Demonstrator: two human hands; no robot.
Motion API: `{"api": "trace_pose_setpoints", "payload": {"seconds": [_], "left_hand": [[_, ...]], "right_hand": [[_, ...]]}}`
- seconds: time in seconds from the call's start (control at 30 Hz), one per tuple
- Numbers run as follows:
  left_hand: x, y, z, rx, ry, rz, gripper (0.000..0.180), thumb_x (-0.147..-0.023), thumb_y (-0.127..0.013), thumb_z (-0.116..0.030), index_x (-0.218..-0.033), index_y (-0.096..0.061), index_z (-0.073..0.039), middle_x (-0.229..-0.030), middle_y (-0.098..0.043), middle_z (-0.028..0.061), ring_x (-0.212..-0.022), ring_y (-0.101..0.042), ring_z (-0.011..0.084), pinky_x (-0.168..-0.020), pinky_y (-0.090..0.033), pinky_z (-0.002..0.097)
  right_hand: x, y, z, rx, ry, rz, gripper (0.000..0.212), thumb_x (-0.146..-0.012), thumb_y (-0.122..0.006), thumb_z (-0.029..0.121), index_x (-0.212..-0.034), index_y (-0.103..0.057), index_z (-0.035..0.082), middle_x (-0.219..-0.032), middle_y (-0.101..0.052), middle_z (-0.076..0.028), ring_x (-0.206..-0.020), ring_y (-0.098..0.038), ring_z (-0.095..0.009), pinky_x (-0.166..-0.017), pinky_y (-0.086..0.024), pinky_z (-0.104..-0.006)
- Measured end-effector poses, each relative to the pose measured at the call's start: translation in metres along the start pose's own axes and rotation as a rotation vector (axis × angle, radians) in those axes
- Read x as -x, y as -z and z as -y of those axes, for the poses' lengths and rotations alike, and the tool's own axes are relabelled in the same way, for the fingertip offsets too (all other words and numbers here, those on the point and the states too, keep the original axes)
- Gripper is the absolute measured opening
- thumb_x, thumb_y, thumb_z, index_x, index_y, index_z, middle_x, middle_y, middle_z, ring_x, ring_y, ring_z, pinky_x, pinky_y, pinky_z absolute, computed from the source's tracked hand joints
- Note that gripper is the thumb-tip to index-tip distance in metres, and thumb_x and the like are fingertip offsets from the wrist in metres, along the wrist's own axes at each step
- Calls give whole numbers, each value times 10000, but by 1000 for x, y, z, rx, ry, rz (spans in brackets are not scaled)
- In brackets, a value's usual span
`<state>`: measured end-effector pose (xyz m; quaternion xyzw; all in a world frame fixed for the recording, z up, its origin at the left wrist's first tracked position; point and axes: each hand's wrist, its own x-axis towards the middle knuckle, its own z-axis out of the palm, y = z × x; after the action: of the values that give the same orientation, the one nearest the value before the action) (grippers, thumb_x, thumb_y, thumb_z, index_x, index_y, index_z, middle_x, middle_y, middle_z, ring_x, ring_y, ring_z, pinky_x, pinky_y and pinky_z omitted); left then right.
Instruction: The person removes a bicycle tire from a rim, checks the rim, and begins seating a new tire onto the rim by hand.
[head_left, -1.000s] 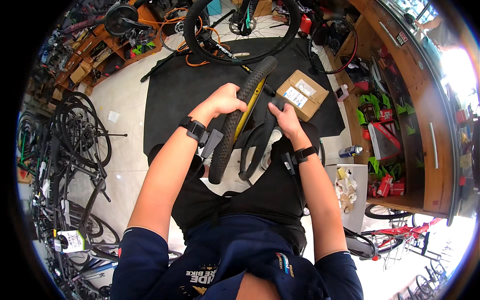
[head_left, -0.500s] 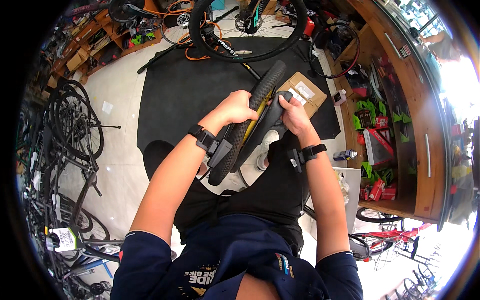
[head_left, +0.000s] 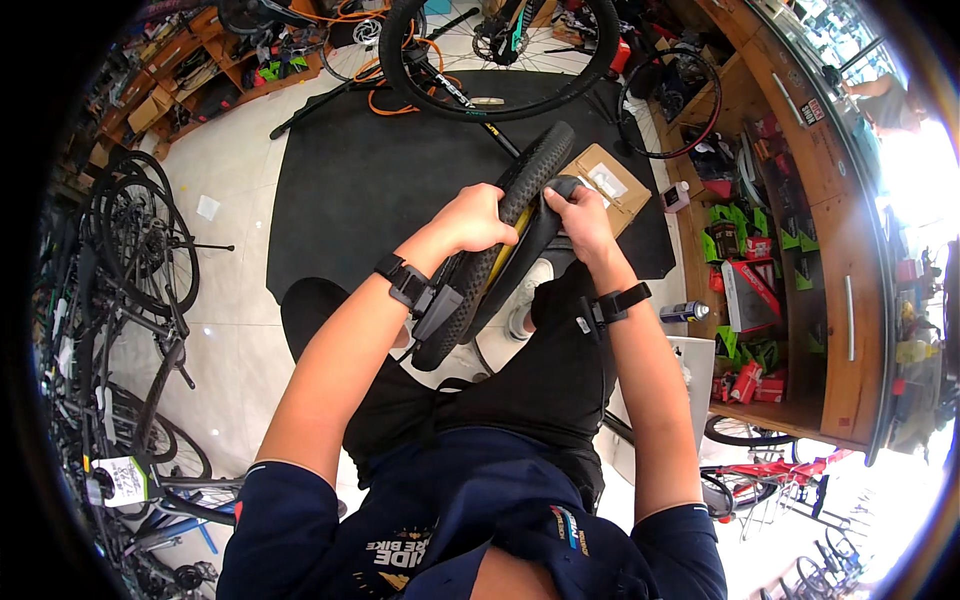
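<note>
A knobbly black bicycle tyre (head_left: 462, 312) stands on edge between my legs, with a yellow strip of rim or lining (head_left: 510, 248) showing inside it. My left hand (head_left: 478, 218) grips the tyre's left side, thumb pointing toward the yellow strip. On its right side hangs a smooth black inner tube (head_left: 530, 252), partly outside the tyre. My right hand (head_left: 582, 217) pinches the upper part of this tube between thumb and fingers, close against the tyre. The lower end of the tyre is near my left wrist strap.
A cardboard box (head_left: 622, 215) lies right of the tyre on a black mat (head_left: 350, 190). Beyond stands a bicycle wheel (head_left: 400, 80). Bicycles (head_left: 150, 260) line the left; a wooden cabinet (head_left: 835, 250) is at right, near a spray can (head_left: 685, 312).
My right hand has moved slightly left, bringing the inner tube closer to the tyre. Less of the yellow strip shows. My left hand keeps its grip.
</note>
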<state>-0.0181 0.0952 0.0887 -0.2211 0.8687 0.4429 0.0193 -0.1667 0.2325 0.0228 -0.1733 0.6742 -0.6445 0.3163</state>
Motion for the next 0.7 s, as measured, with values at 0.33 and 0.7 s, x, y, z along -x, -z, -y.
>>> {"api": "trace_pose_setpoints", "payload": {"seconds": [0.33,0.7], "left_hand": [[-7,1,14,120,13,9,289,-648,-734,-116,-849,-643,70,-707,-626,86,-647,-588,162,-608,-469,335],[-10,-13,11,148,6,-39,275,-652,-721,-104,-862,-651,59,-699,-640,110,-652,-594,156,-614,-471,336]], "right_hand": [[-3,-24,-5,192,162,-222,246,-831,-740,168,-866,-679,-67,-776,-708,-139,-704,-653,-175,-672,-509,-350],[-16,-25,-12,-64,-7,-235,140,-852,-709,81,-914,-698,-43,-833,-704,-88,-731,-625,-157,-673,-506,-343]]}}
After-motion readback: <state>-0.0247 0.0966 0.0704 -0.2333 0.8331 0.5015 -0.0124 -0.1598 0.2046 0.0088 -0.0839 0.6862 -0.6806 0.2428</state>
